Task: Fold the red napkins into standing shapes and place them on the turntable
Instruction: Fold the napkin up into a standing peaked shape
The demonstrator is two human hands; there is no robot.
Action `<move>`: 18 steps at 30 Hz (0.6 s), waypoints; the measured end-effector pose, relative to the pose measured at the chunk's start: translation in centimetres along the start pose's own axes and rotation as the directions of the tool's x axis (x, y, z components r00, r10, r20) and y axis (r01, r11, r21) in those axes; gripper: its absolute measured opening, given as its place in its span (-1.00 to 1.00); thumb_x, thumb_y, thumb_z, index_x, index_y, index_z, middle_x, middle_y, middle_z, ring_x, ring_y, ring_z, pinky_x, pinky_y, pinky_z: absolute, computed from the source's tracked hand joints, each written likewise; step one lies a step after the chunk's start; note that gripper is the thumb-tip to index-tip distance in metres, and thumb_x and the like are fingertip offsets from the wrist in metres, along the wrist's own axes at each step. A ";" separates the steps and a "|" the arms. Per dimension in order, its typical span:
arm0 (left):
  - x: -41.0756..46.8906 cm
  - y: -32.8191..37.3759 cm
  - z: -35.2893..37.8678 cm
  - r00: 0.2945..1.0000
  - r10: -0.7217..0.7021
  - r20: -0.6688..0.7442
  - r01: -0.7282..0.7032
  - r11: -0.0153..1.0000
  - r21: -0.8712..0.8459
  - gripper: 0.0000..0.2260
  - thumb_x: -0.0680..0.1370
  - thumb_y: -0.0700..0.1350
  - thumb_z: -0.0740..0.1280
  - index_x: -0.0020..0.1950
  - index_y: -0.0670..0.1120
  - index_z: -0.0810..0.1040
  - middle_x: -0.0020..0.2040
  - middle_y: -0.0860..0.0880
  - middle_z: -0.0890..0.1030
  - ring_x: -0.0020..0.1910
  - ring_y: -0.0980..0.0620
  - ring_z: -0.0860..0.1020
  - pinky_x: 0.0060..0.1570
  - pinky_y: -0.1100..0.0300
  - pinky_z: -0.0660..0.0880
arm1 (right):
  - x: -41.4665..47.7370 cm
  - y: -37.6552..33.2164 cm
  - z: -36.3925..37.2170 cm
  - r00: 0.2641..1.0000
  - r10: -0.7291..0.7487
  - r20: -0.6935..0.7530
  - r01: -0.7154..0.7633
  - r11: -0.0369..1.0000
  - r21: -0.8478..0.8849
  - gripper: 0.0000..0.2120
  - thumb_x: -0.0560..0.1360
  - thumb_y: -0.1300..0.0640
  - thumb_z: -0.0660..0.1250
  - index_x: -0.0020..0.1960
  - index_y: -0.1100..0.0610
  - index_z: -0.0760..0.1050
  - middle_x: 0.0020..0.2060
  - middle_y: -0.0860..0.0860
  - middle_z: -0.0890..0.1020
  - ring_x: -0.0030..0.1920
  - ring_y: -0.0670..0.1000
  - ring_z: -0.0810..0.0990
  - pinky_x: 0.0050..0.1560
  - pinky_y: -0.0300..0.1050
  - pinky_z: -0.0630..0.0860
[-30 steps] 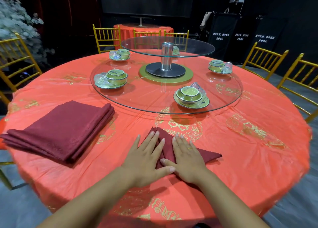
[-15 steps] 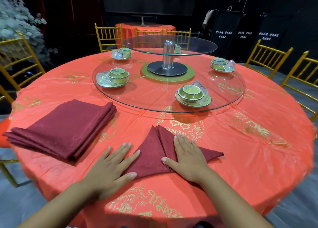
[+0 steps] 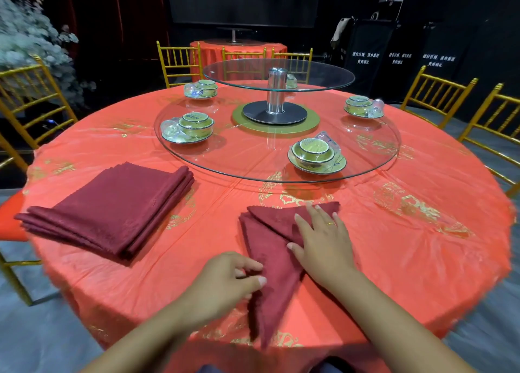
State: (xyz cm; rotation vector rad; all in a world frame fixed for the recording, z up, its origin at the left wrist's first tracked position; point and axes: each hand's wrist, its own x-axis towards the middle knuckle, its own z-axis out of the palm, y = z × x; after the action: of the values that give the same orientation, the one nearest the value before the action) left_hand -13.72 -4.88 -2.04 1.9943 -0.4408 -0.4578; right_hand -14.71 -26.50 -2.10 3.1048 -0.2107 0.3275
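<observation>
Under L hand (image 3: 225,282), R hand (image 3: 323,243): napkin (image 3: 275,302).

Matt woven cloth napkin (image 3: 270,232); clear glossy glass turntable (image 3: 253,158)

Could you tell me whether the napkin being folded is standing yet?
Not yet: the napkin lies flat on the tablecloth under the right hand.

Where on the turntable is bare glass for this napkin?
Bare glass along the near rim of the turntable, between the left bowl set and the near bowl set; more between that and the right bowl set. Crowded around the centre hub.
</observation>
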 end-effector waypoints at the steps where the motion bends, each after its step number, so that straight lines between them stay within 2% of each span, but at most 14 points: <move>1: -0.2 0.4 0.9 0.998 -0.033 0.055 0.038 0.995 -0.096 -0.85 0.45 -0.10 0.48 -0.02 0.08 0.64 0.01 -0.03 0.56 -0.12 0.08 0.63 -0.07 0.11 0.61 | 0.0 0.4 0.1 1.000 0.016 0.012 -0.016 1.000 0.027 -0.42 0.55 -0.19 0.14 0.51 -0.03 0.14 0.54 0.05 0.04 0.54 0.03 -0.02 0.49 0.03 -0.13; 2: -0.3 0.6 1.7 0.996 -0.023 0.083 0.031 0.994 -0.106 -0.83 0.45 -0.09 0.48 0.02 0.08 0.64 0.02 -0.02 0.55 -0.12 0.05 0.64 -0.08 0.05 0.62 | 0.1 0.8 0.3 0.999 0.018 0.032 -0.020 0.998 0.064 -0.45 0.57 -0.15 0.13 0.51 -0.03 0.15 0.54 0.05 0.06 0.53 0.03 -0.01 0.50 0.00 -0.09; 3: 0.0 0.5 2.3 0.996 0.012 0.090 -0.008 0.999 -0.050 -0.80 0.44 -0.06 0.47 0.05 0.08 0.63 0.01 0.02 0.54 -0.13 0.11 0.62 -0.08 0.10 0.60 | 0.1 1.2 0.6 0.998 0.006 0.061 -0.013 0.993 0.117 -0.48 0.59 -0.12 0.11 0.51 -0.03 0.15 0.54 0.04 0.07 0.53 0.03 -0.01 0.50 -0.03 -0.05; 5: 0.8 0.4 2.6 0.992 0.108 0.064 -0.116 0.984 0.138 -0.79 0.44 0.02 0.45 0.07 0.12 0.64 -0.08 0.17 0.53 -0.19 0.32 0.53 -0.15 0.38 0.46 | 0.1 1.9 0.9 0.993 -0.030 0.117 0.003 0.973 0.229 -0.51 0.62 -0.09 0.09 0.51 -0.02 0.16 0.54 0.03 0.09 0.54 0.03 -0.01 0.50 -0.08 -0.01; 6: 1.4 0.5 2.3 0.987 0.161 0.027 -0.162 0.958 0.238 -0.82 0.45 0.04 0.44 0.04 0.14 0.64 -0.15 0.21 0.53 -0.23 0.36 0.49 -0.21 0.43 0.37 | 0.1 2.2 1.0 0.990 -0.045 0.130 0.008 0.964 0.265 -0.52 0.62 -0.08 0.09 0.51 -0.02 0.17 0.54 0.03 0.10 0.54 0.03 -0.01 0.50 -0.10 0.00; 8: 2.7 0.8 1.2 0.954 0.282 -0.106 -0.220 0.893 0.393 -0.88 0.44 0.06 0.44 -0.03 0.16 0.63 -0.22 0.20 0.51 -0.23 0.31 0.45 -0.19 0.31 0.34 | 0.1 2.5 1.3 0.990 -0.057 0.126 0.018 0.956 0.294 -0.53 0.62 -0.08 0.10 0.51 -0.01 0.19 0.53 0.04 0.12 0.54 0.02 0.00 0.50 -0.12 -0.01; 9: 3.5 0.8 0.5 0.923 0.341 -0.180 -0.229 0.859 0.458 -0.85 0.44 0.07 0.44 -0.01 0.15 0.63 -0.18 0.18 0.49 -0.17 0.26 0.44 -0.12 0.23 0.34 | 0.1 2.5 1.4 0.991 -0.056 0.122 0.017 0.954 0.299 -0.53 0.62 -0.08 0.10 0.50 -0.01 0.20 0.53 0.04 0.13 0.54 0.02 0.00 0.50 -0.12 -0.01; 11: 5.4 0.6 -0.5 0.886 0.402 -0.231 -0.204 0.785 0.585 -0.65 0.46 0.12 0.41 0.23 0.12 0.55 0.07 0.05 0.47 0.13 0.03 0.42 0.12 0.12 0.34 | 0.0 2.5 1.6 0.991 -0.049 0.121 0.010 0.953 0.303 -0.53 0.62 -0.08 0.09 0.50 -0.02 0.20 0.53 0.03 0.13 0.54 0.02 -0.01 0.50 -0.12 -0.01; 12: 6.4 0.4 -1.0 0.903 0.385 -0.192 -0.184 0.749 0.637 -0.53 0.48 0.15 0.38 0.37 0.14 0.44 0.29 -0.02 0.41 0.32 -0.05 0.33 0.29 0.06 0.26 | 0.0 2.5 1.6 0.991 -0.048 0.121 0.009 0.953 0.303 -0.53 0.62 -0.09 0.09 0.50 -0.02 0.20 0.53 0.03 0.12 0.54 0.01 -0.01 0.50 -0.11 -0.01; 13: 7.4 0.2 -1.5 0.929 0.349 -0.126 -0.177 0.715 0.677 -0.46 0.50 0.18 0.33 0.46 0.17 0.30 0.48 -0.05 0.25 0.47 -0.06 0.16 0.43 0.01 0.12 | 0.0 2.6 1.7 0.991 -0.050 0.124 0.010 0.953 0.304 -0.53 0.62 -0.09 0.08 0.51 -0.02 0.19 0.53 0.03 0.11 0.54 0.01 -0.02 0.51 -0.11 -0.02; 14: 8.3 0.0 -1.8 0.949 0.312 -0.052 -0.185 0.683 0.707 -0.43 0.52 0.21 0.29 0.50 0.20 0.21 0.56 -0.03 0.08 0.54 -0.03 0.01 0.49 -0.03 -0.04 | 0.0 2.6 1.7 0.990 -0.054 0.130 0.012 0.953 0.302 -0.53 0.63 -0.09 0.07 0.51 -0.02 0.18 0.53 0.03 0.11 0.54 0.01 -0.03 0.51 -0.10 -0.02; 15: 8.9 -0.2 -2.0 0.960 0.279 0.017 -0.204 0.657 0.725 -0.44 0.54 0.22 0.25 0.51 0.21 0.17 0.58 -0.01 -0.01 0.55 0.01 -0.07 0.49 -0.05 -0.13 | 0.0 2.6 1.6 0.988 -0.059 0.141 0.014 0.954 0.299 -0.52 0.63 -0.10 0.06 0.52 -0.02 0.16 0.54 0.03 0.09 0.54 0.01 -0.04 0.51 -0.10 -0.03; 16: 9.4 -0.5 -2.0 0.964 0.254 0.074 -0.227 0.648 0.727 -0.46 0.56 0.21 0.23 0.51 0.19 0.18 0.58 0.01 -0.01 0.55 0.05 -0.07 0.48 -0.06 -0.16 | 0.0 2.7 1.5 0.985 -0.068 0.156 0.019 0.956 0.294 -0.51 0.63 -0.11 0.05 0.52 -0.02 0.15 0.54 0.03 0.07 0.54 0.01 -0.05 0.51 -0.09 -0.05; 18: 9.5 -0.9 -1.9 0.964 0.231 0.132 -0.255 0.659 0.707 -0.51 0.58 0.19 0.20 0.49 0.14 0.26 0.56 0.02 0.14 0.54 0.09 0.06 0.49 -0.02 -0.08 | -0.1 2.9 1.2 0.976 -0.093 0.197 0.038 0.963 0.266 -0.46 0.62 -0.17 0.02 0.54 -0.02 0.08 0.55 0.03 0.01 0.54 0.01 -0.11 0.51 -0.06 -0.12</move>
State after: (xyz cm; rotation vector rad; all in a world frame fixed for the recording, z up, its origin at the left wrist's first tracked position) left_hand -4.54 -7.72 -3.29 2.6325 -1.0235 -0.1341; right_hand -14.96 -29.41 -3.30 3.3969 -0.0695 0.0272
